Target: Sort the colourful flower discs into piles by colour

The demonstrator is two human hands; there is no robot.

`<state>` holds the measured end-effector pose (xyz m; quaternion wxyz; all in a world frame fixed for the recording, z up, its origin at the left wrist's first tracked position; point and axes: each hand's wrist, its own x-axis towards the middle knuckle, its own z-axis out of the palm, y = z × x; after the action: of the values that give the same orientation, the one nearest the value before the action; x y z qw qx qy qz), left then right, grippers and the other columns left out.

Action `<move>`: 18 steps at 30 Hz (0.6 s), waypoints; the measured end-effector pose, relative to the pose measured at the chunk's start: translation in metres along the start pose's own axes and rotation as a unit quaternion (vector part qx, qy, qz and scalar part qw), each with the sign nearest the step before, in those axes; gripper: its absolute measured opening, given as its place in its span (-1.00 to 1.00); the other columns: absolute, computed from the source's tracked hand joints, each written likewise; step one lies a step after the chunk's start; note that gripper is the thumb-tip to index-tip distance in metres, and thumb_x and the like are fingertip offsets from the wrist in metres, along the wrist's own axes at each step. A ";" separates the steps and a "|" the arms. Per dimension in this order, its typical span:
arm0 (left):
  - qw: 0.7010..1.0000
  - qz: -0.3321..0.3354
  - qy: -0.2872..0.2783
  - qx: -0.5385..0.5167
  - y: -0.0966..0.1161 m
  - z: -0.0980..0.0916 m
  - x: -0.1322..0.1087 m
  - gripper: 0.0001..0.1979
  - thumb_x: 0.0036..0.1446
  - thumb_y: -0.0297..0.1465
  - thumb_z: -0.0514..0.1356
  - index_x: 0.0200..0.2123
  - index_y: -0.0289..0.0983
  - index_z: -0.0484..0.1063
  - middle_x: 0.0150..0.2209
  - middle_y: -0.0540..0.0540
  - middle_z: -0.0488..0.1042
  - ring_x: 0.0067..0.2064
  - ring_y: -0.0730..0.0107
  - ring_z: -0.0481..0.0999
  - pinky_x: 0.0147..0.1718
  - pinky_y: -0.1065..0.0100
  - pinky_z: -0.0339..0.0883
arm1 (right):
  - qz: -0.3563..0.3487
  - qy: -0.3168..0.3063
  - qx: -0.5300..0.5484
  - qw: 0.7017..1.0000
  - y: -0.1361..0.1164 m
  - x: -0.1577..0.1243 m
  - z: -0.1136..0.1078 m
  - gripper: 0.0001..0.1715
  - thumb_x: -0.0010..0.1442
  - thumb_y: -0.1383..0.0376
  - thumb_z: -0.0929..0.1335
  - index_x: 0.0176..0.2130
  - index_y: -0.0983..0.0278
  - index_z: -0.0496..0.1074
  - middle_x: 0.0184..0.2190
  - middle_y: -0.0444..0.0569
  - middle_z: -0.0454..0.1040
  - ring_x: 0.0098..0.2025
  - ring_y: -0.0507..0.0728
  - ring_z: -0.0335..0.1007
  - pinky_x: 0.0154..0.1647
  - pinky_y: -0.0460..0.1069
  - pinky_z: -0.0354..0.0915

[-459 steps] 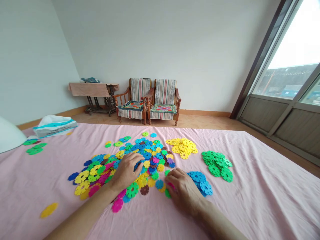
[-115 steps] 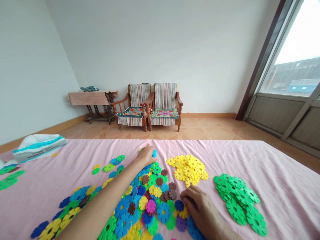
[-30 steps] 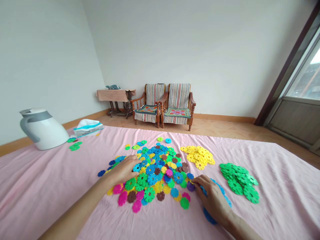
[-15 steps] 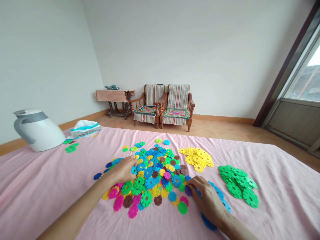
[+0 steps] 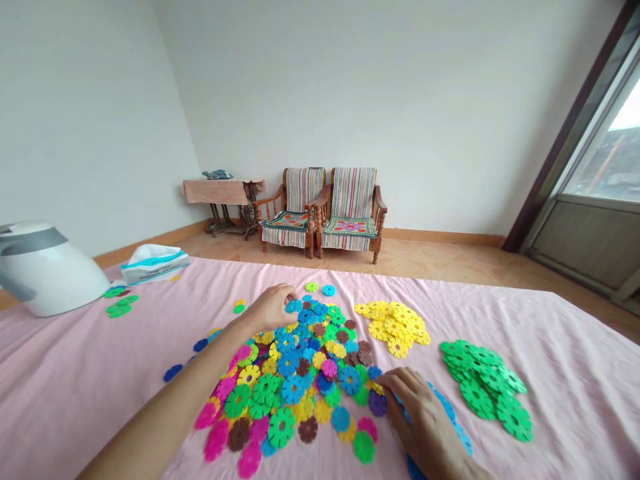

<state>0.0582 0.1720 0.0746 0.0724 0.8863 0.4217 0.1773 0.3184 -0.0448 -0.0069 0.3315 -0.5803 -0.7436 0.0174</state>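
The mixed pile of plastic discs is largely unsorted, with the left hand curled at its far edge, any pinch hidden, the right hand spread beside a purple disc, and a sorted yellow heap, green heap and blue row to its right.

Ahead of you, a white wall meets another wall at the left corner, with wooden skirting along its foot. Two striped armchairs stand side by side against it, a cloth-draped treadle table just left of them, on a tan floor. To your right, a tall window glows bright above a wooden panel.
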 end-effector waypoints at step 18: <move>0.999 0.000 -0.022 0.046 0.013 0.088 0.125 -0.69 -0.14 -0.47 0.21 -0.22 -0.28 0.38 -0.19 -0.19 0.51 -0.12 0.12 0.49 -0.16 0.28 0.32 | -0.066 -0.036 -0.055 0.996 0.021 -0.004 0.012 -0.79 0.28 0.38 0.22 -0.16 0.17 0.39 -0.33 -0.05 0.48 -0.30 0.08 0.40 -0.23 -0.06 0.31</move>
<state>0.1732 0.2630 0.0285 0.0412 0.8924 0.4275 0.1385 0.3309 -0.0368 -0.0267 0.2726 -0.5468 -0.7913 -0.0248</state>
